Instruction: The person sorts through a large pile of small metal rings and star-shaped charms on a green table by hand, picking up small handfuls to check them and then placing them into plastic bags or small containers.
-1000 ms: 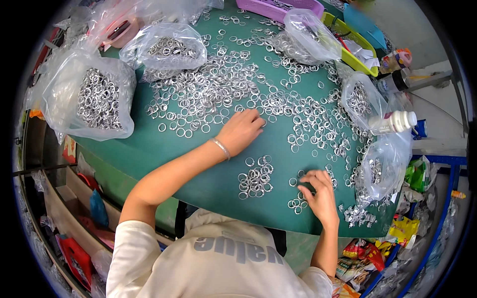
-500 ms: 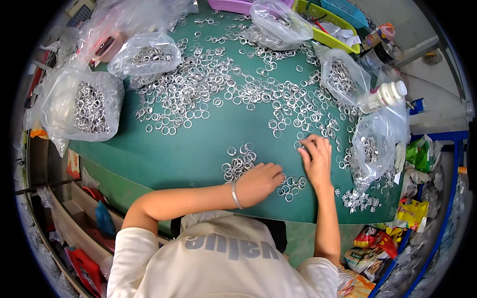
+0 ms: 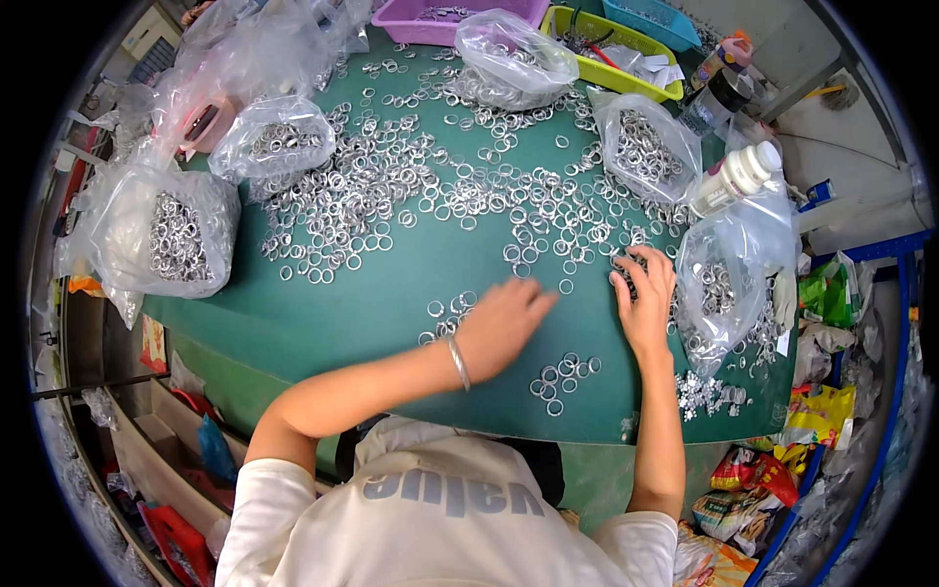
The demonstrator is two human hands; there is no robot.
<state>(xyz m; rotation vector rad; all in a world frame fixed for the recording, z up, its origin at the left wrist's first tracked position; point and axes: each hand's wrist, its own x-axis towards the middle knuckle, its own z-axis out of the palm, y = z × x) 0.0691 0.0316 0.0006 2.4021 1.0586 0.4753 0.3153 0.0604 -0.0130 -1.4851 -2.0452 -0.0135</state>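
The person is sorting loose metal rings (image 3: 469, 196) spread over the green table (image 3: 323, 313). The left hand (image 3: 499, 328) lies flat, fingers released, a small ring cluster (image 3: 559, 377) at its 5 o'clock. The right hand (image 3: 644, 293), fingers spread, presses rings beside a clear bag (image 3: 724, 284) at its 3 o'clock. Next, probably, a gathering sweep is needed.

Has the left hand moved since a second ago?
Yes. The left hand pulled back from the dense spread of metal rings toward the near edge of the green table, now by the small ring cluster.
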